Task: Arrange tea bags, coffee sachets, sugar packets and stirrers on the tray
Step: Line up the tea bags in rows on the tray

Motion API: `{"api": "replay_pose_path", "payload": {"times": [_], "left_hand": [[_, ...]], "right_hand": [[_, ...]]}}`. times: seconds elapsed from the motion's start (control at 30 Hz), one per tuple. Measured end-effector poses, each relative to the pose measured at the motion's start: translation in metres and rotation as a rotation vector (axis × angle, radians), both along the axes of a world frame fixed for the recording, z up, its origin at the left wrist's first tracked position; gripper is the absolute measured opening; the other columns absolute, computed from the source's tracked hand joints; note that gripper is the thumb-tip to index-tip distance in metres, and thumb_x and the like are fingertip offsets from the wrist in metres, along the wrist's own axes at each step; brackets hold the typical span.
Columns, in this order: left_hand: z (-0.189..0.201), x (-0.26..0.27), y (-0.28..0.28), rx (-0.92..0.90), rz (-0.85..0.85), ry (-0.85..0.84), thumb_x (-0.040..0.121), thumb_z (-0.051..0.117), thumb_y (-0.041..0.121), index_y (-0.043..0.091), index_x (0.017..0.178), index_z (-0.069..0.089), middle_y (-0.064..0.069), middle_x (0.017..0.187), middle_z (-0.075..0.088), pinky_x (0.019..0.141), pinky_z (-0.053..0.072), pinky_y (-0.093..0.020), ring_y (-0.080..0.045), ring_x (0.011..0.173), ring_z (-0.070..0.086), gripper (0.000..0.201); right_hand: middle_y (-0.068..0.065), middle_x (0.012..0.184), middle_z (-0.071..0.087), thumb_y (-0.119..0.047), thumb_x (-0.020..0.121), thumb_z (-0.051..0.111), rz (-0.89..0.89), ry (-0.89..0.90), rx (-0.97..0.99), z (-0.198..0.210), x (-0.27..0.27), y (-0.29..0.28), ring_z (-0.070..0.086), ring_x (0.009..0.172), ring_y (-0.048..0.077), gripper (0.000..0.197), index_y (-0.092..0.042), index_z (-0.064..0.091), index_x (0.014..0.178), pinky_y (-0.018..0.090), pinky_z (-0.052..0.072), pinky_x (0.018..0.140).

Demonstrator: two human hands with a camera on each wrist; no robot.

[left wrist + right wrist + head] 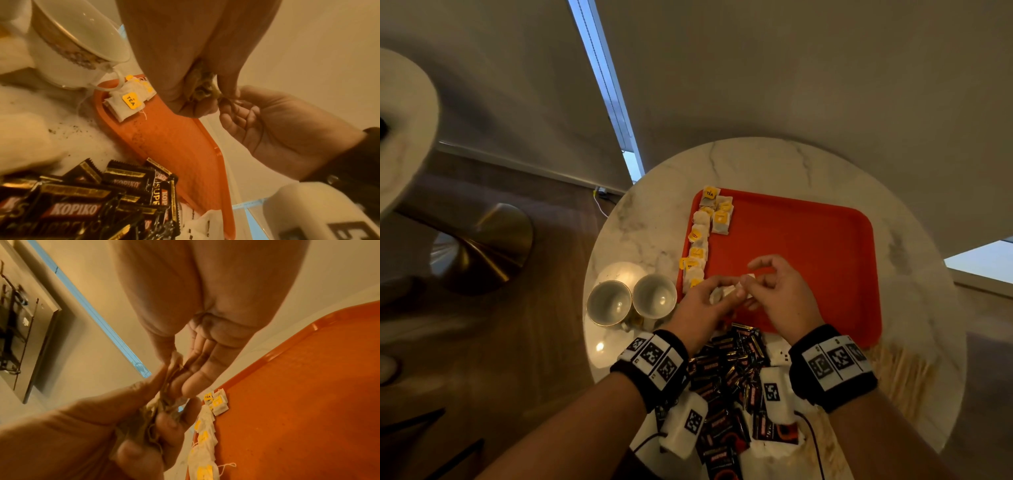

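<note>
An orange tray (808,240) lies on a round marble table (756,161). Several white tea bags with yellow tags (700,240) run in a line along the tray's left edge (203,443). My left hand (709,305) holds a small bunch of tea bags (722,294) just above the tray's near left corner (152,417). My right hand (774,291) meets it from the right and pinches the top tea bag (176,358) between thumb and fingers. A pile of dark Kopiko coffee sachets (729,373) lies under my wrists (82,206).
Two white cups (633,299) stand left of the tray. Wooden stirrers (900,377) lie spread at the table's near right. White sugar packets (779,353) peek out beside the sachets. Tea dust speckles the table (68,128). A gold table base (493,246) stands on the floor at left.
</note>
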State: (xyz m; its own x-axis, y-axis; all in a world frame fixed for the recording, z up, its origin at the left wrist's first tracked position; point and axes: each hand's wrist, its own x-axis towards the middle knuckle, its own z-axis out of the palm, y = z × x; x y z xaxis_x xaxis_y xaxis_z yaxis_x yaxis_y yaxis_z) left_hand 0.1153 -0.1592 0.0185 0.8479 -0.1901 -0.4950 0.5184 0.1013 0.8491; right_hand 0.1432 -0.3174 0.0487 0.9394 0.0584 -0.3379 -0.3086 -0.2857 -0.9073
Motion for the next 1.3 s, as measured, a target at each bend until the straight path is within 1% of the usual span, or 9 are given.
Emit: {"api": "replay_pose_path", "payload": {"times": [0.17,0.27,0.33,0.47,0.6,0.7,0.93,1.03,1.3], "left_hand": [[-0.003,0.013,-0.006,-0.030,0.143,0.035,0.097,0.067,0.032,0.019,0.116,0.068,-0.001,0.085,0.065,0.059,0.049,-0.028,-0.009,0.068,0.058,0.023],[-0.006,0.025,-0.008,-0.077,0.194,0.094,0.100,0.060,0.041,0.017,0.110,0.070,-0.003,0.089,0.063,0.054,0.044,-0.023,-0.008,0.065,0.054,0.028],[-0.008,0.033,-0.009,-0.099,0.175,0.124,0.103,0.054,0.043,0.014,0.103,0.069,-0.005,0.089,0.062,0.053,0.040,-0.023,-0.009,0.064,0.052,0.032],[-0.009,0.048,-0.012,-0.099,0.154,0.191,0.105,0.048,0.040,0.011,0.094,0.065,-0.005,0.084,0.062,0.050,0.037,-0.021,-0.009,0.059,0.049,0.034],[-0.018,0.062,-0.010,0.069,0.228,0.160,0.105,0.044,0.049,0.008,0.098,0.069,0.002,0.069,0.062,0.050,0.043,-0.020,-0.010,0.057,0.054,0.048],[-0.026,0.069,-0.006,0.063,0.340,0.159,0.104,0.048,0.045,0.010,0.107,0.068,0.005,0.069,0.061,0.059,0.048,-0.027,-0.011,0.064,0.057,0.041],[-0.031,0.075,0.001,0.082,0.363,0.172,0.103,0.050,0.036,0.012,0.108,0.069,0.002,0.073,0.061,0.063,0.051,-0.029,-0.012,0.066,0.059,0.031],[-0.032,0.079,0.001,0.058,0.388,0.187,0.102,0.053,0.033,0.009,0.111,0.066,-0.001,0.075,0.061,0.058,0.050,-0.026,-0.011,0.063,0.059,0.029],[-0.036,0.089,-0.002,-0.028,0.453,0.235,0.104,0.050,0.025,0.009,0.114,0.063,-0.009,0.092,0.068,0.059,0.052,-0.027,-0.013,0.069,0.062,0.023]], "right_hand": [[0.004,0.087,0.074,-0.024,0.107,0.047,-0.083,0.074,0.044,-0.002,0.019,0.002,0.074,0.068,0.022,0.023,-0.016,0.065,0.119,0.027,0.061,0.060],[-0.005,0.102,0.071,-0.022,0.104,0.052,0.036,-0.003,-0.097,-0.017,0.029,-0.002,0.069,0.086,0.015,0.025,-0.028,0.068,0.122,0.031,0.058,0.074],[-0.007,0.111,0.067,-0.027,0.100,0.059,0.124,-0.021,-0.121,-0.024,0.035,-0.003,0.063,0.099,0.009,0.021,-0.032,0.071,0.117,0.027,0.051,0.084],[-0.005,0.091,0.073,-0.021,0.098,0.065,0.104,-0.007,0.026,-0.031,0.046,0.000,0.068,0.086,0.006,0.011,-0.019,0.073,0.104,0.013,0.049,0.077],[0.000,0.098,0.075,-0.017,0.098,0.063,-0.100,0.021,0.069,-0.050,0.067,0.000,0.073,0.090,0.014,0.007,-0.017,0.069,0.102,0.024,0.058,0.077],[-0.001,0.101,0.074,-0.017,0.099,0.062,-0.178,0.066,0.024,-0.067,0.086,0.002,0.073,0.088,0.011,0.010,-0.017,0.068,0.106,0.022,0.058,0.074],[-0.004,0.089,0.072,-0.021,0.094,0.070,-0.164,0.051,-0.176,-0.112,0.123,0.020,0.066,0.078,0.011,0.005,-0.023,0.071,0.098,0.023,0.050,0.069],[0.002,0.085,0.072,-0.016,0.094,0.069,-0.136,0.086,-0.149,-0.118,0.132,0.030,0.067,0.071,0.013,0.008,-0.016,0.071,0.102,0.020,0.052,0.064],[0.002,0.084,0.073,-0.017,0.089,0.075,-0.182,0.084,-0.182,-0.125,0.139,0.036,0.072,0.073,0.018,0.014,-0.024,0.063,0.091,0.040,0.063,0.075]]}}
